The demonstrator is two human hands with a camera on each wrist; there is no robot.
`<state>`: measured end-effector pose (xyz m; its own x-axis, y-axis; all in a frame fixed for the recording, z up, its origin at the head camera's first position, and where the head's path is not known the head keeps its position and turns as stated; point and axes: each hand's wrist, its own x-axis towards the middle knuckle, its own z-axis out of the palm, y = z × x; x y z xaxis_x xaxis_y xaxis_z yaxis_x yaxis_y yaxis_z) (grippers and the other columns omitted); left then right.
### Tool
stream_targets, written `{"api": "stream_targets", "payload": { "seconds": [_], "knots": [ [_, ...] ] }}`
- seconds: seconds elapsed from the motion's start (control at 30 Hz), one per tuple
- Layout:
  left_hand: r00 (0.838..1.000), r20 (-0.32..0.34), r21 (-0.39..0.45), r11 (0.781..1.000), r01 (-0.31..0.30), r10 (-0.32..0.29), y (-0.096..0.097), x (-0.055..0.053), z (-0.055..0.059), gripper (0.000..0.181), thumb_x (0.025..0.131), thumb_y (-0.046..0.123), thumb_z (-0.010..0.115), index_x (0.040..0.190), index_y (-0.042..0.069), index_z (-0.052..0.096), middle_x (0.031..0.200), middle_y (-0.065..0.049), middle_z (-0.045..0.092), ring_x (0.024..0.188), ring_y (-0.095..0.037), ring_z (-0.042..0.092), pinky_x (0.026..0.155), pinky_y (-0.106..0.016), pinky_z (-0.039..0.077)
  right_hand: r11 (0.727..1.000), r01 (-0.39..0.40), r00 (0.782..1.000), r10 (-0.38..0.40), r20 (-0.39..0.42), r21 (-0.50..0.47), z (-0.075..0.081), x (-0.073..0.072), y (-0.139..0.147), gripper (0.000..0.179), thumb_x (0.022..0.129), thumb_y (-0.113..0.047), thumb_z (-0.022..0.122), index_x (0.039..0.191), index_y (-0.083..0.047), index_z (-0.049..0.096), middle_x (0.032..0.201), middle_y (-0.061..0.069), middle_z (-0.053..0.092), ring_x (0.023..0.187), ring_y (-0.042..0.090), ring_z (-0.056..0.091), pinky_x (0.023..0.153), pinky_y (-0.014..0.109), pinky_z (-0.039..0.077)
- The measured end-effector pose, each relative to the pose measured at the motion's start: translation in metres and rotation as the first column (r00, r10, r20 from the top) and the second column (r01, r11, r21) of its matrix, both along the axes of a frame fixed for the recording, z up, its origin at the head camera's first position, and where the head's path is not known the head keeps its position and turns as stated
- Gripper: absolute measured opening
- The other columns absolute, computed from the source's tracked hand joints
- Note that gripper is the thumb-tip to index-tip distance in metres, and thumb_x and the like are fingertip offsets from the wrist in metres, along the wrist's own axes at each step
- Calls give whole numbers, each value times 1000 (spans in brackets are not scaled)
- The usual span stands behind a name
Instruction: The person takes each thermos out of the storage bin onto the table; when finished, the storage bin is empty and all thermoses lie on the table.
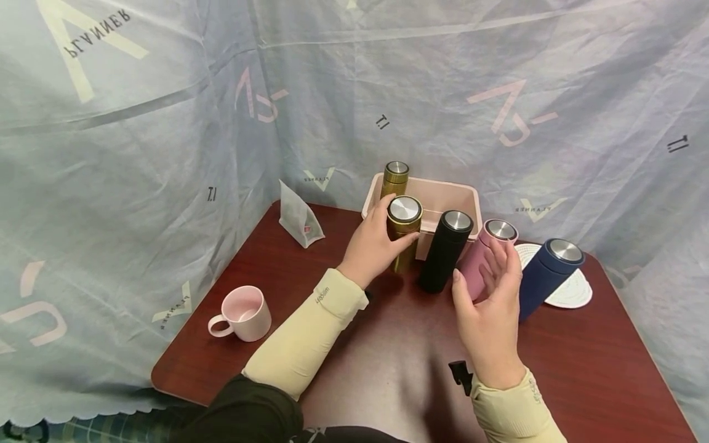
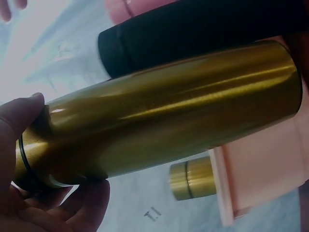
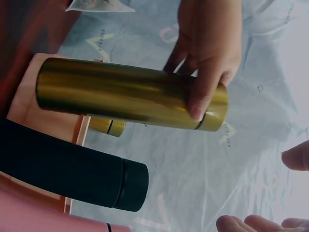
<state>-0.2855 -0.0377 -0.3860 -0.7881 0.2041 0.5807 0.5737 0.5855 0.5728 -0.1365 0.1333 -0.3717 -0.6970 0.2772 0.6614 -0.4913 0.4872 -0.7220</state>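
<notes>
In the head view my left hand (image 1: 370, 243) grips a gold thermos flask (image 2: 169, 111) near its top, thumb on one side and fingers on the other. The flask has a silver-topped lid; whether its base touches the table I cannot tell. To its right a black flask (image 1: 445, 258) stands upright, then a pink flask (image 1: 473, 271) and a dark blue flask (image 1: 543, 280). My right hand (image 1: 495, 320) is in front of the pink flask in that view, fingers loosely bent and thumb apart. Nothing is between them in the right wrist view.
Behind the flasks sits a pale pink bin (image 1: 454, 195) with another gold flask (image 1: 396, 175) standing in it. A white woven mat (image 1: 573, 292) lies behind the blue flask. At the left are a pink mug (image 1: 255, 326) and a whitish pouch (image 1: 296, 215). Cloth hangs around the table.
</notes>
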Motion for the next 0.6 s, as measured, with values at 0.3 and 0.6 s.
{"api": "stream_targets", "payload": {
  "seconds": [0.3,0.6],
  "knots": [
    [998,66,-48,999,17,-14,14,-7,-27,83,83,47,79,147,13,38,135,-1,54,117,-16,57,98,-34,46,999,-20,1000,20,0,-28,13,12,-8,79,88,9,64,153,-11,25,152,9,42,135,19,44,110,35,36],
    [997,81,-110,994,6,3,22,-10,-43,81,84,44,79,145,12,38,131,-4,56,116,-17,57,95,-35,48,1000,-8,1000,8,19,-15,3,7,-1,79,88,8,67,153,-9,26,151,6,43,133,22,47,108,37,38]
  ]
}}
